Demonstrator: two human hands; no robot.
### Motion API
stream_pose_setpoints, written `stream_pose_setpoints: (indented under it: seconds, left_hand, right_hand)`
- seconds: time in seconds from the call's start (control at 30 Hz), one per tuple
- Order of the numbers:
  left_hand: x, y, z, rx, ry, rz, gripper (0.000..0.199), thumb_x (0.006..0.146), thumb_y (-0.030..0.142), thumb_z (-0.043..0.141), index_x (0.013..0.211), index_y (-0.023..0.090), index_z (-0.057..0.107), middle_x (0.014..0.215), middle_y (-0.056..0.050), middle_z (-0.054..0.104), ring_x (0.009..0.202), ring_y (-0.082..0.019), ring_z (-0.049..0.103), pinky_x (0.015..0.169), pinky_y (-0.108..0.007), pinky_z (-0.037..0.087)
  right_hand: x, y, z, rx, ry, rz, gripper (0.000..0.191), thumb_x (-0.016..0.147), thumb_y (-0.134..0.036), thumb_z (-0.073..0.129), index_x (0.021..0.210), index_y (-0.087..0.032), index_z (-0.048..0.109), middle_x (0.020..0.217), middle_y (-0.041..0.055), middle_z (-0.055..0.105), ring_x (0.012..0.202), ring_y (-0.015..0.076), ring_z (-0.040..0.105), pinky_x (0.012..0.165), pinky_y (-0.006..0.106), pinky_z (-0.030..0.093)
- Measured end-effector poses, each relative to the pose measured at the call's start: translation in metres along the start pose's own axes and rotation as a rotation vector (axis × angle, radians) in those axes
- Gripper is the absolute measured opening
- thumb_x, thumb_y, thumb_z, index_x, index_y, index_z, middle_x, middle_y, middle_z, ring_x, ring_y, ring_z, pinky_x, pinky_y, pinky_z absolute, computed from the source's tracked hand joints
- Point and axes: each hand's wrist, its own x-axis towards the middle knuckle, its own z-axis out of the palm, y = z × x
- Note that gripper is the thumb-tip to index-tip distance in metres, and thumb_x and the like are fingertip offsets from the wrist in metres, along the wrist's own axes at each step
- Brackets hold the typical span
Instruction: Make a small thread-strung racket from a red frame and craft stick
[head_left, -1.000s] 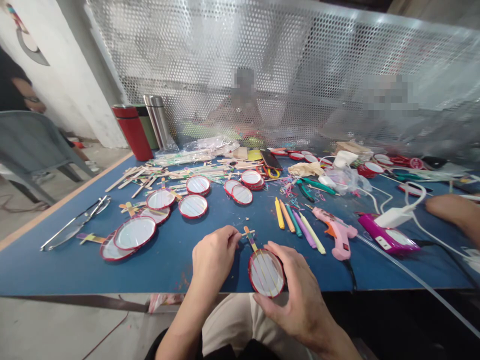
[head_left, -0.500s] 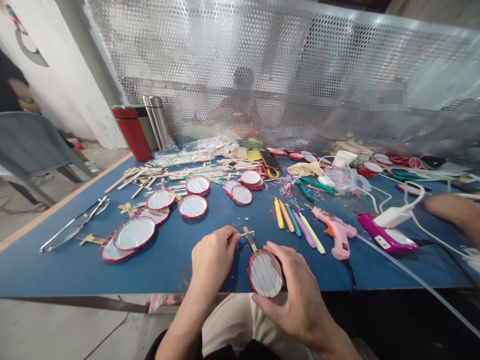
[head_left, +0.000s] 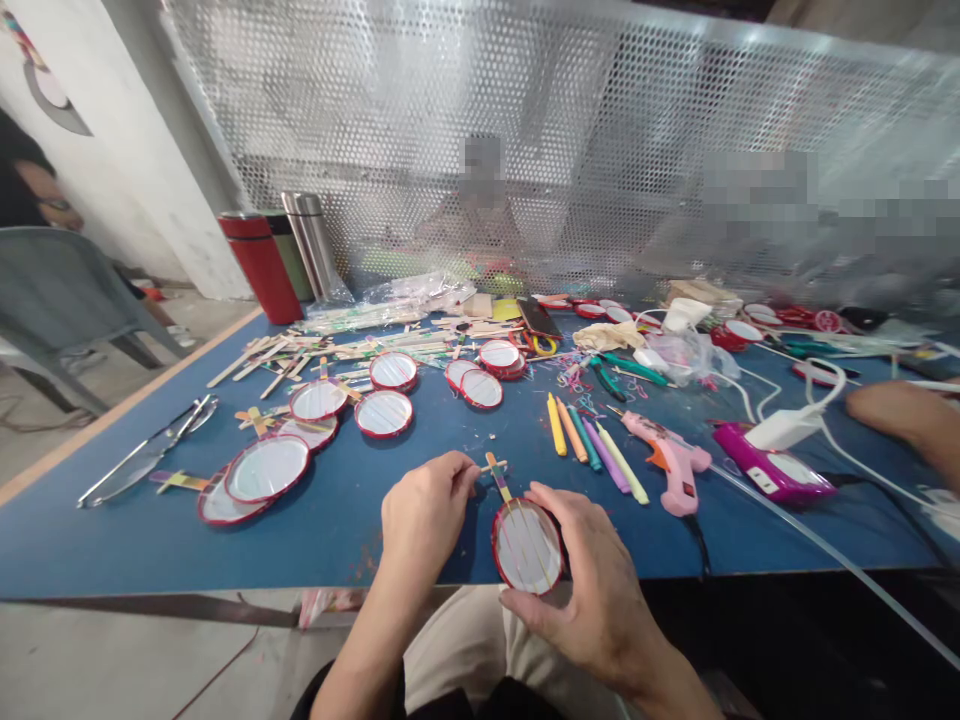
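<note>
Near the front edge of the blue table, my right hand [head_left: 585, 580] curls its thumb and fingers around a red-rimmed round disc [head_left: 527, 546] with thin strings across its pale face. A coloured craft stick [head_left: 498, 476] stands out from the top of the disc, crossed by a small stick. My left hand [head_left: 427, 510] pinches the left end of that small cross stick [head_left: 487, 467] between thumb and forefinger. Right of the disc are several coloured sticks [head_left: 592, 448] and a pink glue gun [head_left: 679, 465].
More red-rimmed discs [head_left: 268, 467] lie at the left and centre. Glasses [head_left: 154, 452] rest at the far left. Behind are loose craft sticks [head_left: 277, 355] and a red flask [head_left: 261, 268]. A purple power strip [head_left: 776, 475] with cables and another person's arm [head_left: 904, 415] are at right.
The whole view has shifted very slightly. Both hands keep the same hold on the disc and the small cross stick.
</note>
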Motion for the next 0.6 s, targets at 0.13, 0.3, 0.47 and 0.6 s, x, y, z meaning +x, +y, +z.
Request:
stream_pose_setpoints:
  seconds: [0.13,0.3,0.47,0.6]
  left_hand:
    - [0.0000,0.0002,-0.0002,0.009,0.001,0.002,0.021,0.091,0.034,0.051,0.078,0.029,0.067,0.078,0.006,0.075,0.076,-0.016,0.067,0.056,-0.023,0.031]
    - [0.0006,0.0009,-0.0004,0.001,0.003,0.003,0.021,0.091,0.033,0.051,0.078,0.029,0.067,0.078,0.007,0.075,0.076,-0.016,0.067,0.056,-0.023,0.031]
    - [0.0010,0.0015,-0.0007,-0.002,0.002,-0.003,0.019,0.091,0.033,0.051,0.080,0.029,0.067,0.078,0.007,0.075,0.076,-0.016,0.067,0.057,-0.023,0.031]
    - [0.0009,0.0008,-0.0004,-0.001,0.000,-0.004,0.019,0.091,0.033,0.051,0.081,0.030,0.067,0.078,0.007,0.075,0.077,-0.017,0.067,0.057,-0.023,0.032]
  right_hand:
    - [0.0001,0.0003,0.0005,-0.006,0.001,0.005,0.080,0.069,-0.043,0.073,0.132,-0.012,0.036,0.116,0.0163,0.059,0.105,0.0315,0.057,0.087,0.048,0.046]
    - [0.0005,-0.0001,0.0003,-0.004,0.001,0.002,0.079,0.070,-0.044,0.073,0.132,-0.012,0.036,0.115,0.0161,0.059,0.105,0.0318,0.057,0.086,0.048,0.047]
    - [0.0004,-0.0005,-0.0001,0.002,0.002,-0.002,0.077,0.071,-0.044,0.072,0.132,-0.011,0.036,0.115,0.0162,0.059,0.105,0.0313,0.057,0.086,0.048,0.047]
    - [-0.0005,-0.0005,0.0004,0.000,0.004,-0.006,0.078,0.071,-0.044,0.072,0.132,-0.011,0.037,0.115,0.0163,0.059,0.106,0.0313,0.056,0.087,0.047,0.047]
